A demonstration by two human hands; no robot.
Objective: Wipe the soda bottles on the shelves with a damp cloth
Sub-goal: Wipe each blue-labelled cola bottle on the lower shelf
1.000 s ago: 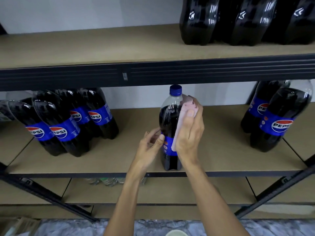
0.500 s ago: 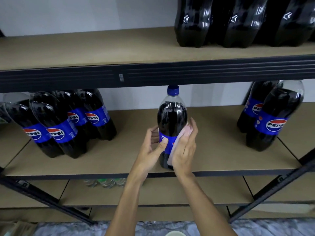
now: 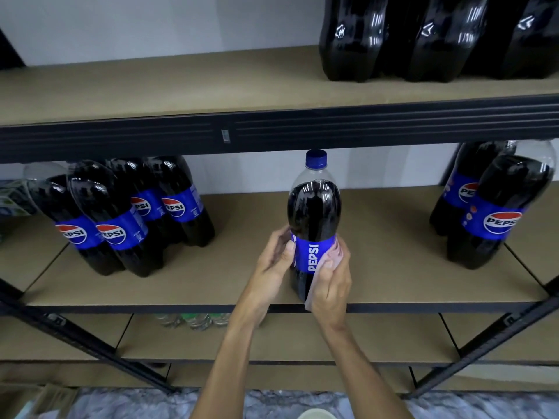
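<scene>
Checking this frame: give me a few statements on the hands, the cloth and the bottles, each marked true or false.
1. The centre bottle is upright with its blue cap on. True.
2. The left hand holds the cloth. False: the right hand presses the pink cloth against the bottle's right side.
3. The left hand grips the centre bottle at its label. True.
4. The top shelf has its bottles at the left end. False: the top-shelf bottles stand at its right end.
</scene>
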